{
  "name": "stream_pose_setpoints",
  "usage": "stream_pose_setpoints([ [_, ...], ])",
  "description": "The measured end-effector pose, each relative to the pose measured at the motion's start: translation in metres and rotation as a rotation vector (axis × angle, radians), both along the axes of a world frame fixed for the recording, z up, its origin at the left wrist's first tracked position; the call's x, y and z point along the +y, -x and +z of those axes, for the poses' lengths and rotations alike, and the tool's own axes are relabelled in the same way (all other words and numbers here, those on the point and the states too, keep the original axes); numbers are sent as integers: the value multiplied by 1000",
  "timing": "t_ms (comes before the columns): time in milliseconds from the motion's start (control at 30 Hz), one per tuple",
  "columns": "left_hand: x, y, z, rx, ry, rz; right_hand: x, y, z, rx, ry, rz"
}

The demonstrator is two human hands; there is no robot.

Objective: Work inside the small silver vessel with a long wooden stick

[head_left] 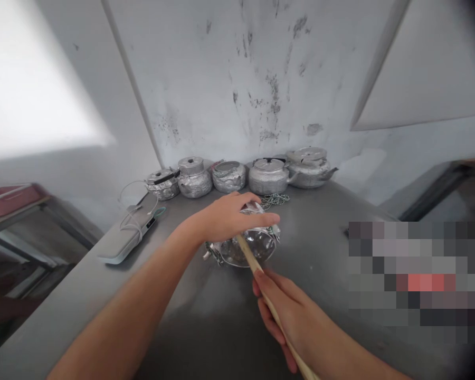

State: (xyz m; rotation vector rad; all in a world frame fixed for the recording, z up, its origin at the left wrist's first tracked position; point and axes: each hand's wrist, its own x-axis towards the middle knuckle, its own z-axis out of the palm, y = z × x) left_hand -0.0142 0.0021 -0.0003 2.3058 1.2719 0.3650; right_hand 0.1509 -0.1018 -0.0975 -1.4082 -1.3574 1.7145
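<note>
A shiny, dented metal pot [265,251] lies on the grey table, its round opening turned toward me. Green-and-white cord [218,255] is wrapped about its edge. My left hand [237,217] rests over the pot's top and far side, its thumb stretched across, holding it. In my right hand [279,306] is a wooden stick [250,255], gripped with the fingers wrapped round it. The stick's far end reaches to the pot's opening beneath my left hand; the tip is hidden.
Several silvery kettles, among them a spouted one [269,178], line the back edge by the stained wall. A cord bundle [275,200] lies before them. On the left sits a power bank [129,240] with a white cable. A pink container [11,199] stands beyond.
</note>
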Motion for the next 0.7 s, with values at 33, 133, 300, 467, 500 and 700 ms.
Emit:
stream_pose_setpoints([
  [33,0,0,0,-1,1,2,0,0,-1,11,1,7],
  [133,-1,-2,1,2,6,1,2,1,-3,27,-24,-10],
  [300,-2,-3,1,3,8,7,2,0,0,23,-2,-2],
  [467,-3,-5,2,9,16,10,3,1,-1,39,-2,-34],
  [500,-3,-5,3,11,20,10,3,1,-1,40,3,-28],
  [700,-3,-5,2,18,25,15,6,2,-4,53,7,-41],
])
